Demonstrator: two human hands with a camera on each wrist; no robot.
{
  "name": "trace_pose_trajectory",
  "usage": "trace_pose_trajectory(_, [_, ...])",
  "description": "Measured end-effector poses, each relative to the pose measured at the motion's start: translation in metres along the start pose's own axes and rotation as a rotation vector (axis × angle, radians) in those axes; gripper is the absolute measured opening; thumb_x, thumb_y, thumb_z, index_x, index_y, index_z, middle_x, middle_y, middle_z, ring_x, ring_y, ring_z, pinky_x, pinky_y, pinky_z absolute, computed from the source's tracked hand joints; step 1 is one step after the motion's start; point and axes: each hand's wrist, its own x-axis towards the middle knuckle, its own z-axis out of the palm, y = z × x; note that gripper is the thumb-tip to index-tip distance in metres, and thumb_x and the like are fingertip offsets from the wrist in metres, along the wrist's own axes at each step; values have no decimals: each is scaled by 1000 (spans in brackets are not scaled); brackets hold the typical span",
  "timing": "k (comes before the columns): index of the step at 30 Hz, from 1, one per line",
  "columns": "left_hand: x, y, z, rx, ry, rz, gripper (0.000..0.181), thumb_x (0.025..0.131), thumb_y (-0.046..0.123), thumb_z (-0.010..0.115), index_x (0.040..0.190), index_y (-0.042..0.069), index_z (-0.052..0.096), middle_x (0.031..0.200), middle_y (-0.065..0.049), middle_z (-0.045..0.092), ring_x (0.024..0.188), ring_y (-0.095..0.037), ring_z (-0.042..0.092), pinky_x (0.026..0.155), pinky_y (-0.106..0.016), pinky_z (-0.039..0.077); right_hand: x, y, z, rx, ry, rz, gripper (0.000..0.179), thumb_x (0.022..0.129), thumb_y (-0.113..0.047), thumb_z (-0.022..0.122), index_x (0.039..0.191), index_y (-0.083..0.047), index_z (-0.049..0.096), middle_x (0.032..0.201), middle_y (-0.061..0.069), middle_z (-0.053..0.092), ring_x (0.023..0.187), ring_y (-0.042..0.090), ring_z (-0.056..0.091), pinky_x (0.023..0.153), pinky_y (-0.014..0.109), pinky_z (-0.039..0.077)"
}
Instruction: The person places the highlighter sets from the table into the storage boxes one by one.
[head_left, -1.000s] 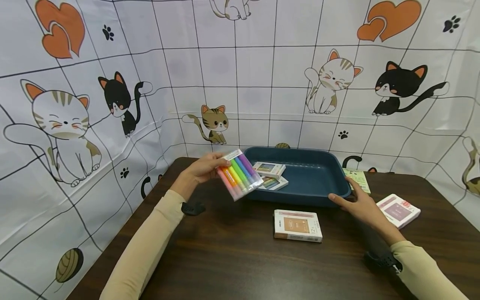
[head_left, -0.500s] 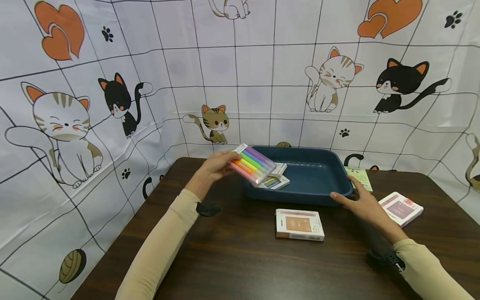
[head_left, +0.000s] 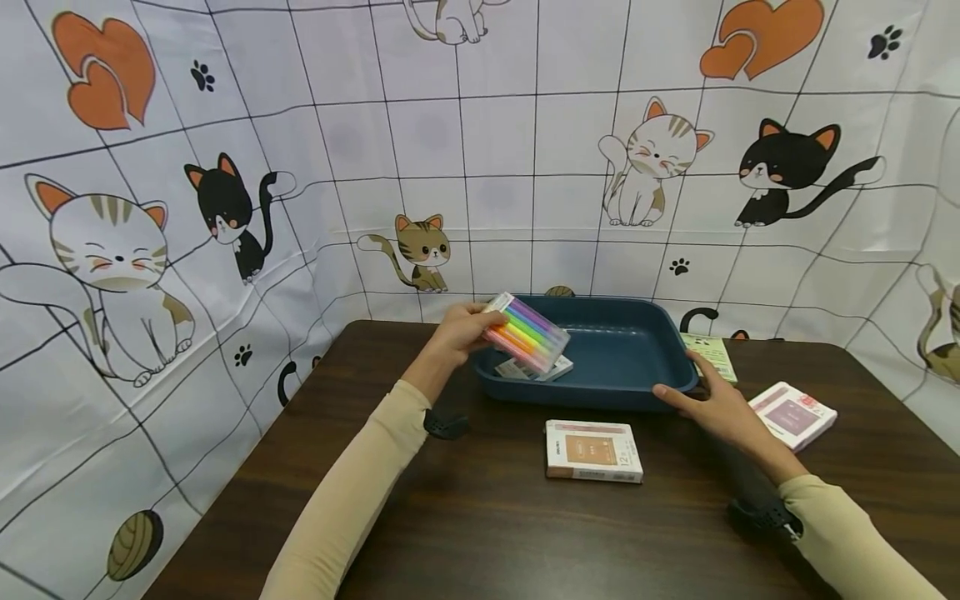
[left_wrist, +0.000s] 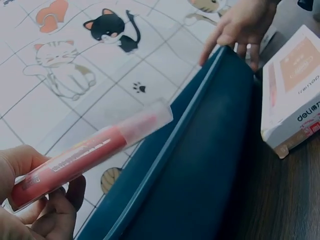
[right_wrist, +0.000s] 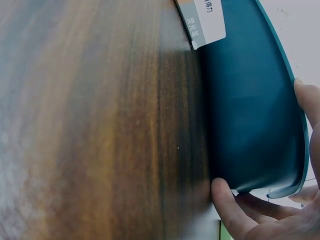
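Observation:
My left hand (head_left: 459, 328) pinches one end of a clear pack of highlighters (head_left: 529, 335) in rainbow colours, thumb on top. Tilted, the pack hangs over the left end of a dark blue tray (head_left: 626, 346). Seen edge-on in the left wrist view, the pack (left_wrist: 90, 155) shows a pink marker along its side, beside the tray's rim (left_wrist: 165, 147). My right hand (head_left: 723, 412) holds the tray's front right corner, thumb (right_wrist: 222, 192) and fingers spread around it. Small white boxes (head_left: 557, 369) lie inside the tray, partly hidden under the pack.
A white box with an orange-brown panel (head_left: 592, 451) lies on the dark wooden table (head_left: 480, 533) in front of the tray. To the right are a white box with a mauve panel (head_left: 793, 415) and a green-yellow packet (head_left: 709, 357). A cat-print sheet (head_left: 495, 183) hangs behind.
My left hand has carried the highlighter pack rightward, from beside the tray to over its left end, covering more of the boxes inside. My right hand stays at the tray's corner.

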Motion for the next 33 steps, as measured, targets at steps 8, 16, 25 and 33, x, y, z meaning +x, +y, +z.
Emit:
trace_pose_trajectory(8, [4, -3, 12, 69, -6, 23, 53, 92, 13, 77, 137, -5, 56, 109, -20, 67, 81, -24, 71, 86, -43, 59, 2, -2, 3, 11, 2, -11, 108, 93, -65, 62, 164, -11, 0, 144, 41, 41, 112, 45, 62, 92, 66, 47])
trace_pose_trajectory(16, [3, -8, 21, 118, -19, 21, 53, 91, 13, 78, 136, -4, 54, 109, -19, 66, 81, -23, 70, 95, -52, 53, 0, 2, 1, 4, 2, -10, 109, 93, -66, 61, 164, -11, 0, 144, 42, 40, 113, 45, 62, 93, 67, 47])
trace_pose_trajectory(25, [1, -8, 25, 153, -20, 30, 55, 92, 15, 78, 136, -1, 50, 112, -19, 62, 82, -23, 69, 98, -54, 51, 0, 4, -2, 31, -8, -37, 107, 94, -62, 63, 165, -14, -2, 147, 43, 36, 93, 30, 72, 92, 65, 48])
trace_pose_trajectory(33, [2, -9, 23, 184, -14, 23, 58, 90, 18, 79, 138, 2, 50, 114, -19, 60, 81, -23, 67, 98, -55, 51, 1, 5, 0, 22, -5, -28, 108, 94, -64, 63, 165, -13, -1, 148, 42, 35, 97, 34, 71, 93, 67, 46])
